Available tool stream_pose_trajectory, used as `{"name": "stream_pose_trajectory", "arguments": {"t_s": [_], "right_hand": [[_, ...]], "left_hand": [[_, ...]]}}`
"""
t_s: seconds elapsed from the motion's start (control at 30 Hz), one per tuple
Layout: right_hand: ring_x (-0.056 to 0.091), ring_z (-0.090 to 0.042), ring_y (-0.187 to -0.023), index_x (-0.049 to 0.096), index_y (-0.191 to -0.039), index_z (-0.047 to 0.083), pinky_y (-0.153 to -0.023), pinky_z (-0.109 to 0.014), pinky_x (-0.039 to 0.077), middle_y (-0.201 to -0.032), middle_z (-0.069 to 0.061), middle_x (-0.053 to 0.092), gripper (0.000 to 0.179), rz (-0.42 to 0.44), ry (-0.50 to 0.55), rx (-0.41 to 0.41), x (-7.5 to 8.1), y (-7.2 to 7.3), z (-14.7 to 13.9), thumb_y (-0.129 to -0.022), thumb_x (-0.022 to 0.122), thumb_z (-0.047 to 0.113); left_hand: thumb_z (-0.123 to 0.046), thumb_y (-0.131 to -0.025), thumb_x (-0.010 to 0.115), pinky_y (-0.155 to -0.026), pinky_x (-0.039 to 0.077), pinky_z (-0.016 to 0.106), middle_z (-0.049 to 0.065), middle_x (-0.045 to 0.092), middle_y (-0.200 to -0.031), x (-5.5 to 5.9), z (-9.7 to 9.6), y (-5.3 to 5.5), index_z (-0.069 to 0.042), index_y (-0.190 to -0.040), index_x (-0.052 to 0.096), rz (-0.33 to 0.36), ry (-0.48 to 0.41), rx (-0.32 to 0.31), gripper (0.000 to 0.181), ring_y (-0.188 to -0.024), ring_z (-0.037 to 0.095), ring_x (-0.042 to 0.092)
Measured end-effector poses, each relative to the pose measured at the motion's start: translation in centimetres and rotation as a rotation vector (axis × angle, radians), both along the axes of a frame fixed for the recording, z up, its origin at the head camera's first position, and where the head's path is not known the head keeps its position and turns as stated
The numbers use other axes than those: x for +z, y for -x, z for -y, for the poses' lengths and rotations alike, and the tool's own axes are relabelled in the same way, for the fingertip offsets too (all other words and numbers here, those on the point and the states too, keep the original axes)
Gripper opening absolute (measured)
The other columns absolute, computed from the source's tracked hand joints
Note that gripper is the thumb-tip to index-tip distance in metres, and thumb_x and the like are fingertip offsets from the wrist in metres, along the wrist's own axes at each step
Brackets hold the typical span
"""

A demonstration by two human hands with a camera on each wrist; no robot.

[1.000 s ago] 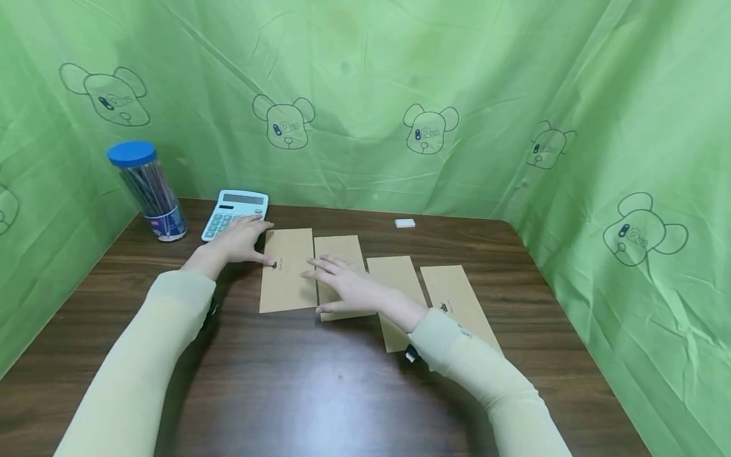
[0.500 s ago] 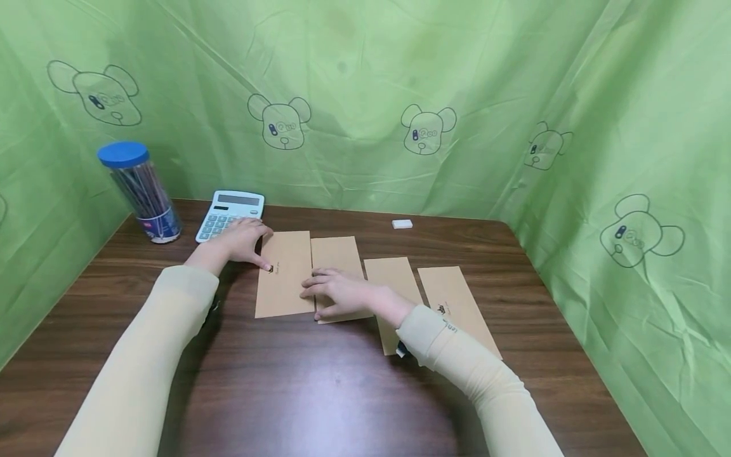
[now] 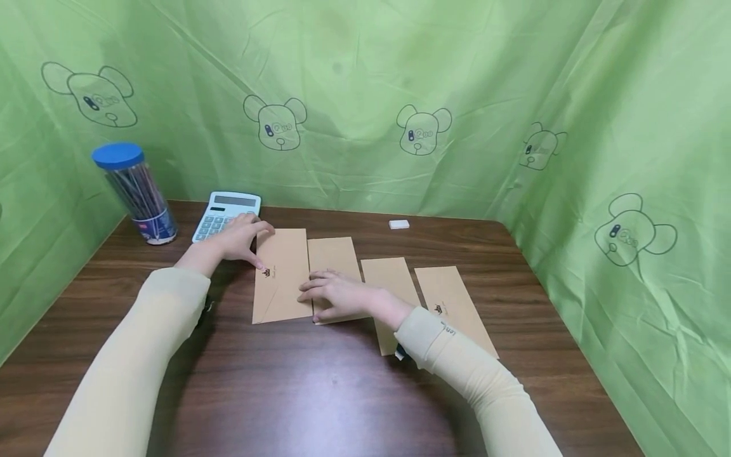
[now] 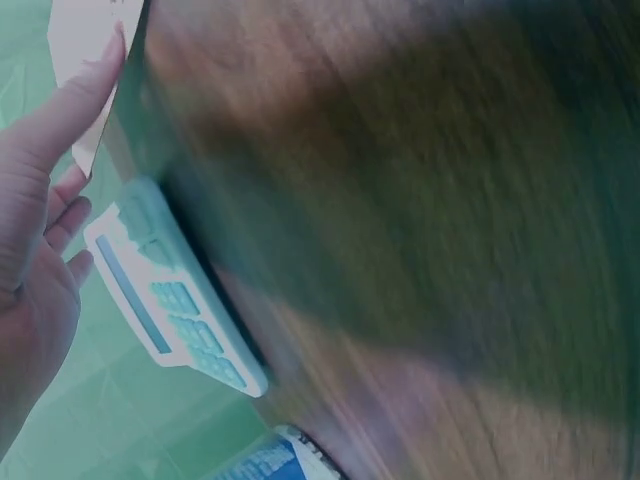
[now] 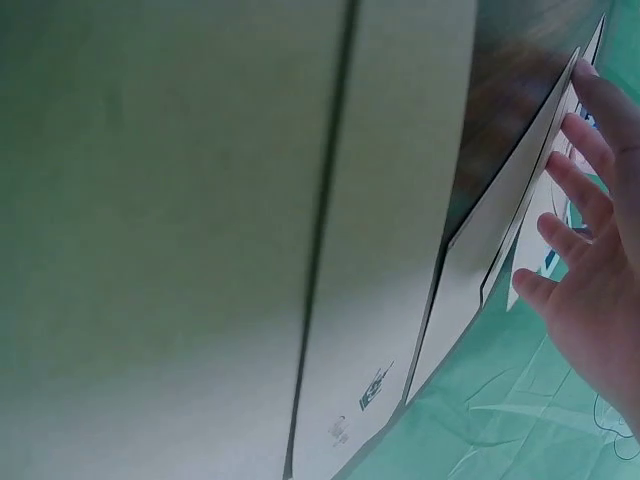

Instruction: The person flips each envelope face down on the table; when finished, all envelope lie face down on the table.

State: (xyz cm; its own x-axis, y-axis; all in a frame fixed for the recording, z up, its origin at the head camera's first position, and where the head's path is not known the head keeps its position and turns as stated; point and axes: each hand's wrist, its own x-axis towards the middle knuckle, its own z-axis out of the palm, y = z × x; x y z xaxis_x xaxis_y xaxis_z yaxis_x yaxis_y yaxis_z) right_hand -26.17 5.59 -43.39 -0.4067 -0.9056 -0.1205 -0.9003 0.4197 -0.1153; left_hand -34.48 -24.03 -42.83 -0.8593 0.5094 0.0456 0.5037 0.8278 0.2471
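Several brown paper envelopes lie in a row on the wooden table. My left hand (image 3: 235, 240) pinches the left edge of the leftmost envelope (image 3: 290, 254), thumb on its face beside a small crown print. In the left wrist view this envelope (image 4: 75, 45) sits between thumb and fingers, its edge tilted up. My right hand (image 3: 339, 296) rests with spread, loosely bent fingers over the second envelope (image 3: 334, 252), fingertips at the border with the leftmost one. The third envelope (image 3: 389, 278) and the fourth envelope (image 3: 454, 289) lie to the right, partly covered by my right forearm.
A light blue calculator (image 3: 212, 221) lies just behind my left hand. Left of it stands a clear jar (image 3: 137, 197) of pencil-like sticks with a blue lid. A white eraser-like block (image 3: 398, 224) lies near the back edge. Green curtain (image 3: 354, 127) encloses the back and sides.
The leftmost envelope's left side has come up and its lower edge appears nearer to me, with flap lines now showing. My right fingers have drawn in slightly; the view has shifted a little.
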Motion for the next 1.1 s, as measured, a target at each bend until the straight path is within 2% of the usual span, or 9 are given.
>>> {"name": "stream_pose_trajectory", "arguments": {"t_s": [0.2,0.37,0.5,0.6,0.7,0.83,1.0,1.1], "right_hand": [[0.026,-0.029,-0.141,0.051,-0.136,0.022,-0.115,-0.049,0.018,-0.146,0.001,0.042,0.054,0.021,-0.001,-0.007,0.1,0.0,0.0,-0.087,0.063,0.044],[0.025,-0.03,-0.141,0.049,-0.137,0.021,-0.115,-0.049,0.016,-0.147,0.001,0.042,0.058,0.054,-0.006,-0.025,0.5,-0.2,0.0,-0.086,0.065,0.043],[0.027,-0.029,-0.14,0.05,-0.137,0.021,-0.115,-0.049,0.016,-0.146,0.001,0.042,0.058,0.067,-0.004,-0.032,0.7,-0.4,0.0,-0.086,0.066,0.043],[0.029,-0.028,-0.139,0.051,-0.136,0.022,-0.115,-0.049,0.016,-0.146,0.002,0.043,0.056,0.065,-0.003,-0.025,0.6,-0.5,0.0,-0.086,0.065,0.042],[0.031,-0.027,-0.138,0.052,-0.136,0.022,-0.115,-0.048,0.016,-0.145,0.002,0.043,0.055,0.057,-0.004,-0.014,0.4,-0.5,0.0,-0.087,0.064,0.043],[0.032,-0.027,-0.136,0.052,-0.136,0.022,-0.115,-0.049,0.016,-0.145,0.001,0.044,0.054,0.042,-0.008,-0.002,0.4,-0.5,0.0,-0.087,0.064,0.043],[0.032,-0.027,-0.136,0.054,-0.134,0.023,-0.115,-0.051,0.016,-0.144,0.002,0.045,0.053,0.039,-0.021,-0.011,0.8,-0.7,0.0,-0.087,0.064,0.043],[0.034,-0.028,-0.135,0.055,-0.133,0.021,-0.114,-0.051,0.017,-0.143,0.001,0.046,0.052,0.045,-0.013,-0.021,0.9,-0.9,-0.1,-0.086,0.066,0.041]], "left_hand": [[-0.015,-0.056,0.09,-0.095,0.031,0.058,0.019,0.05,-0.121,0.7,0.4,-0.2,-0.013,-0.125,0.055,0.002,-0.027,-0.008,0.077,-0.116,0.038,0.041],[-0.004,-0.063,0.085,-0.094,0.035,0.056,0.018,0.058,-0.113,0.8,0.4,-0.3,-0.008,-0.121,0.056,-0.004,-0.056,-0.047,0.064,-0.11,0.037,0.048],[-0.011,-0.07,0.082,-0.099,0.034,0.056,0.019,0.06,-0.117,0.4,0.2,-0.5,-0.003,-0.12,0.058,-0.004,-0.009,-0.057,0.055,-0.116,0.04,0.048],[-0.026,-0.072,0.082,-0.103,0.027,0.06,0.019,0.057,-0.125,0.4,-0.3,-0.7,-0.001,-0.123,0.057,0.013,0.041,-0.037,0.063,-0.124,0.045,0.04],[-0.036,-0.07,0.082,-0.102,0.026,0.062,0.02,0.056,-0.125,0.3,-0.5,-0.9,-0.001,-0.125,0.055,0.042,0.075,-0.012,0.07,-0.124,0.047,0.038],[-0.035,-0.068,0.083,-0.097,0.032,0.059,0.02,0.059,-0.118,0.3,-0.8,-0.8,-0.001,-0.122,0.057,0.06,0.08,-0.007,0.069,-0.114,0.042,0.046],[-0.032,-0.066,0.086,-0.097,0.033,0.058,0.02,0.057,-0.117,0.4,-1.0,-0.5,-0.004,-0.124,0.055,0.104,0.078,0.016,0.071,-0.113,0.039,0.044],[-0.027,-0.065,0.087,-0.096,0.035,0.056,0.021,0.054,-0.116,0.4,-1.1,-0.2,-0.005,-0.124,0.054,0.115,0.047,0.024,0.071,-0.112,0.038,0.044]]}}
